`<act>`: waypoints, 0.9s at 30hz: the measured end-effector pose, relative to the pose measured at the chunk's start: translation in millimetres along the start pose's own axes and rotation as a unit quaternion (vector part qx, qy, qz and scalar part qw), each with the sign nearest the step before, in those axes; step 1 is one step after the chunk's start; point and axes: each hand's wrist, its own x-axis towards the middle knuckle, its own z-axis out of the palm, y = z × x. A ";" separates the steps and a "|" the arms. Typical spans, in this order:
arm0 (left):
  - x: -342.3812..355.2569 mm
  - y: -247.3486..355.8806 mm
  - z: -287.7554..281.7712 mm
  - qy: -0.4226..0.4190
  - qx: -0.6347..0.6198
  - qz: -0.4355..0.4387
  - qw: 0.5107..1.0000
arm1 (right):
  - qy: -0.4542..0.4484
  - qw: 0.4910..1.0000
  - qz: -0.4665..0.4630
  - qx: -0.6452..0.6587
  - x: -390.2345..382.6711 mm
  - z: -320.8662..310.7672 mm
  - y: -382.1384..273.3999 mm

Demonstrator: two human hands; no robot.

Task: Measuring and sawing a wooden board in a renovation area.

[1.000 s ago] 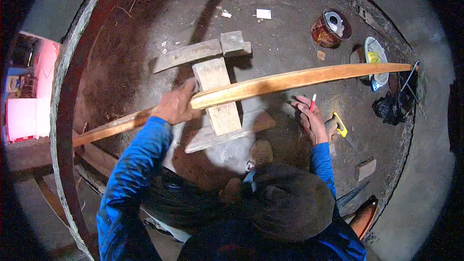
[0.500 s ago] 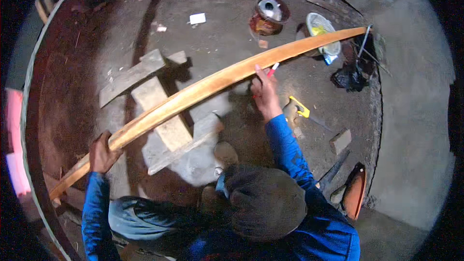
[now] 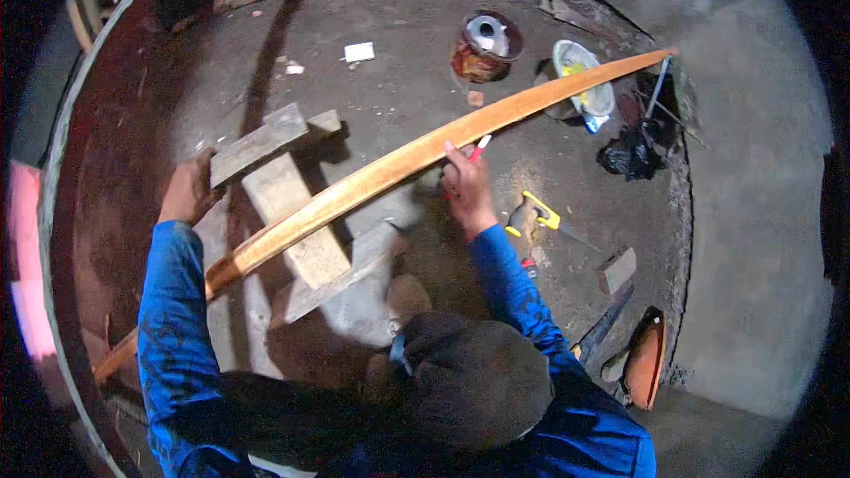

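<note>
A long pale wooden board (image 3: 381,179) lies slantwise across the view, resting over a light wood block (image 3: 292,208). My left hand (image 3: 188,188) is off the board and closed around the left end of a short grey plank (image 3: 261,149) beyond it. My left forearm passes over the board's near left part. My right hand (image 3: 467,188) is at the board's near edge, fingertips touching it. Between its fingers is a slim red stick with a white end (image 3: 479,149), like a marker or pencil. Another grey plank (image 3: 345,273) lies under the block's near end.
Right of my right arm lie a yellow-handled handsaw (image 3: 542,212), a brick piece (image 3: 617,271) and an orange curved piece (image 3: 646,361). Farther off stand a rusty can (image 3: 482,60), a pale bucket (image 3: 571,57) behind the board, and a black plastic bag (image 3: 633,155). A raised edge bounds the right.
My left hand has let go of the long board, moved up and away, and taken hold of the grey plank's end. My right hand keeps the red stick at the board.
</note>
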 end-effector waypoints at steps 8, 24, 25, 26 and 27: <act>-77.6 -49.1 -31.5 -0.003 0.061 -0.147 0.987 | -0.023 1.000 0.012 0.013 6.2 25.1 -34.2; -86.1 -127.3 -27.3 -0.019 -0.011 -0.149 0.989 | -0.040 0.999 0.023 0.017 54.7 16.3 -10.7; -93.2 -127.8 -29.3 -0.007 0.006 -0.155 0.988 | -0.038 0.998 0.040 0.029 52.6 20.6 -7.2; -103.1 -138.4 -28.3 0.013 0.003 -0.137 0.990 | -0.012 0.999 0.042 0.020 49.2 25.5 -4.6; -109.6 -143.9 -28.4 0.014 0.006 -0.144 0.989 | -0.019 0.999 0.046 0.022 54.7 29.7 -5.3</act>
